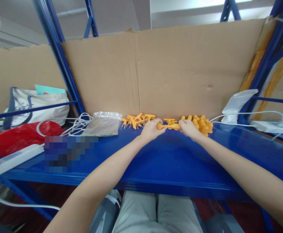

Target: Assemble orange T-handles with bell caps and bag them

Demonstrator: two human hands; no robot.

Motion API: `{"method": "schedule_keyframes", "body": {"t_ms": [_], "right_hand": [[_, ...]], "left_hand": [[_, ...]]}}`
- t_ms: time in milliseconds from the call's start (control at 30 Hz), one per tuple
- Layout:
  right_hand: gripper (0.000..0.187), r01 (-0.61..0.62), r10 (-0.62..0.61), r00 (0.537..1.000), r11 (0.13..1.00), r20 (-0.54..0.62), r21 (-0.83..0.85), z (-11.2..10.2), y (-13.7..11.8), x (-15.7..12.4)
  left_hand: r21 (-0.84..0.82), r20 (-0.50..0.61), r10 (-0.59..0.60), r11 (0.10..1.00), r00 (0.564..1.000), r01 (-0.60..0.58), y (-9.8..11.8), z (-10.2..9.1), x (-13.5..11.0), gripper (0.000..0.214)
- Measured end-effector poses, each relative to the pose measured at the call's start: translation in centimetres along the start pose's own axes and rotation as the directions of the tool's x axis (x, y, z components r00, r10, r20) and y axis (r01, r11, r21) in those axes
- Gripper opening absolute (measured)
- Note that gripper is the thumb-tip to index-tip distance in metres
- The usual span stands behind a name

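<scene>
Yellow piece [173,126] held over a blue table [180,161]

Trousers [136,210], one pair, pale cloth, two legs, below the table edge; table, one, glossy blue surface with a straight front rim; power strip [17,158], one, white, long and flat, at the table's left end.

Hands, two, bare, toward the table's far side: left hand [150,132], fingers and thumb closed about the rounded knob at the yellow piece's left end; right hand [189,128], thumb and fingers pinching its right end; piece smooth, plastic-looking, narrow, level between both hands; whether one part or several joined, cannot tell.

Yellow stock behind and beside the hands, in two clusters: left cluster [133,121], branching, fork-like shapes with thin silvery bits among them; right cluster [204,124], blocky, round-topped, tightly packed; both too crowded to count; between them, further yellow parts [170,120], partly hidden.

Clear bag [101,127], one, flat, shiny, left of the clusters; cables [77,126], white, looped, number unclear; red bag [25,137], one, glossy, crumpled; tote [41,108], one, white fabric, dark trim; white pouch [237,105], one, wrinkled, at far right; cardboard [168,71], brown, matte, vertically creased, upright behind all the yellow stock.
</scene>
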State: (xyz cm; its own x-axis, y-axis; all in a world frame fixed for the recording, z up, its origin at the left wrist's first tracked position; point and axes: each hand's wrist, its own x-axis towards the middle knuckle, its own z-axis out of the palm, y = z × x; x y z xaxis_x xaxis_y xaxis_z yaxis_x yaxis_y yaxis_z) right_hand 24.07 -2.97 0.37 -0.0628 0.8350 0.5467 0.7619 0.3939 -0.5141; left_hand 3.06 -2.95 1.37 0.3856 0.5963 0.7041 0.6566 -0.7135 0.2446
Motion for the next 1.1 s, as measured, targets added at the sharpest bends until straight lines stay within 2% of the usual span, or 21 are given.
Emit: {"method": "schedule_keyframes", "body": {"t_ms": [100, 167, 233, 300, 367, 467, 533, 567, 633, 667, 733, 833, 967, 1100], "right_hand": [[0.047, -0.132, 0.132, 0.991, 0.981, 0.013, 0.143, 0.0, -0.7, -0.3], [0.045, -0.066, 0.074, 0.995, 0.992, -0.067, 0.107, -0.1, -1.3, -0.7], [0.043, 0.042, -0.038, 0.985, 0.999, -0.166, 0.019, -0.4, -1.7, -1.0], [0.040, 0.102, -0.113, 0.971, 0.993, -0.209, -0.064, -0.7, -1.9, -1.2], [0.039, 0.084, -0.107, 0.973, 0.989, -0.205, -0.119, -0.9, -2.0, -1.3], [0.039, -0.014, -0.011, 0.978, 0.993, -0.206, -0.119, -1.0, -2.2, -1.2], [0.041, -0.128, 0.123, 0.980, 0.992, -0.155, -0.023, -0.9, -2.5, -1.0], [0.043, -0.208, 0.212, 0.973, 0.977, -0.092, 0.050, -0.9, -2.7, -1.0], [0.047, -0.383, 0.373, 0.924, 0.903, 0.087, 0.196, -0.9, -2.9, -0.9], [0.049, -0.442, 0.409, 0.896, 0.860, 0.172, 0.255, -1.0, -3.0, -0.9], [0.050, -0.465, 0.381, 0.880, 0.814, 0.284, 0.349, -1.3, -2.9, -1.0], [0.045, -0.383, 0.235, 0.906, 0.809, 0.353, 0.446, -2.1, -2.4, -1.1], [0.035, -0.287, 0.108, 0.923, 0.831, 0.369, 0.476, -3.0, -1.3, -1.1], [0.036, -0.219, 0.053, 0.936, 0.861, 0.347, 0.459, -3.2, -0.8, -0.8]], "left_hand": [[-0.023, -0.008, -0.004, 1.000, 1.000, 0.004, -0.1, -0.2, 0.2, 0.019], [-0.070, 0.015, -0.050, 0.996, 0.999, 0.051, -0.1, -0.5, 0.4, 0.019], [-0.125, 0.054, -0.108, 0.986, 0.993, 0.114, 0.0, -0.7, 0.6, 0.020], [-0.169, 0.090, -0.147, 0.973, 0.985, 0.161, 0.1, -0.8, 0.6, 0.023], [-0.180, 0.110, -0.164, 0.967, 0.980, 0.182, 0.3, -0.8, 0.6, 0.024], [-0.134, 0.090, -0.148, 0.978, 0.985, 0.159, 0.6, -0.8, 0.4, 0.022], [-0.083, 0.042, -0.072, 0.994, 0.997, 0.075, 0.7, -0.8, 0.3, 0.019], [-0.058, 0.022, -0.019, 0.998, 1.000, 0.021, 0.8, -0.9, 0.3, 0.018], [-0.019, 0.008, 0.059, 0.998, 0.998, -0.058, 0.7, -1.0, 0.3, 0.018], [-0.011, 0.017, 0.067, 0.998, 0.998, -0.067, 0.6, -1.0, 0.4, 0.018], [-0.023, 0.048, 0.024, 0.999, 0.999, -0.023, 0.3, -1.0, 0.6, 0.019], [-0.075, 0.082, -0.070, 0.994, 0.994, 0.076, -0.2, -1.0, 0.9, 0.021], [-0.160, 0.096, -0.170, 0.970, 0.981, 0.184, -0.8, -1.1, 1.1, 0.021], [-0.193, 0.106, -0.235, 0.948, 0.966, 0.252, -0.7, -1.4, 1.1, 0.022]]}}
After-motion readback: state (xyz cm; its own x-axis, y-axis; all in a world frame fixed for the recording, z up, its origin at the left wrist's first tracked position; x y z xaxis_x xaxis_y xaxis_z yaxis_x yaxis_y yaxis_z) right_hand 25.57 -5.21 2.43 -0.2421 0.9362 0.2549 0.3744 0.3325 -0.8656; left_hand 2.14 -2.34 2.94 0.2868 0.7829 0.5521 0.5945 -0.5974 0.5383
